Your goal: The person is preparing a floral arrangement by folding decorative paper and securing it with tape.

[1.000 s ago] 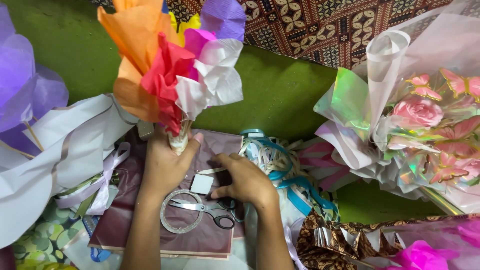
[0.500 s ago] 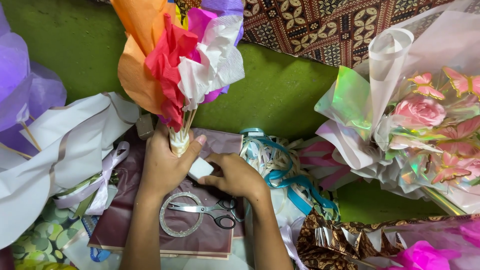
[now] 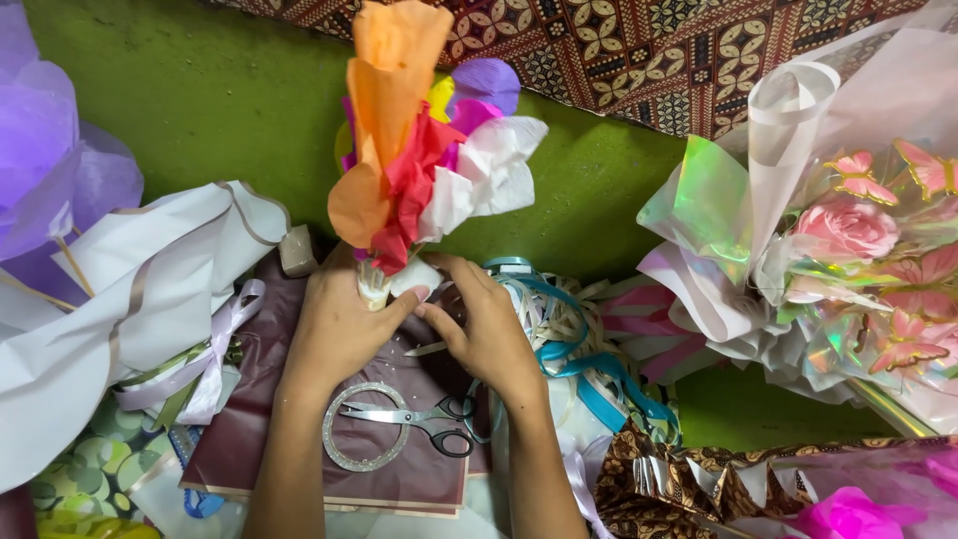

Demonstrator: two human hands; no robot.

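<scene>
Right hand [image 3: 489, 329] now up from the scissors [image 3: 414, 414] to the paper bouquet [image 3: 419, 170] base.

Paper bouquet's [image 3: 419, 170] stem base hidden inside left hand [image 3: 339, 324]; right hand [image 3: 484, 324] covers tape end; purple flower [image 3: 50, 160] and pink bouquet [image 3: 858, 250] cut off by edges.

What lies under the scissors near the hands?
The scissors lie on a clear tape ring and maroon paper sheets; whatever lies beneath those sheets is covered.
</scene>
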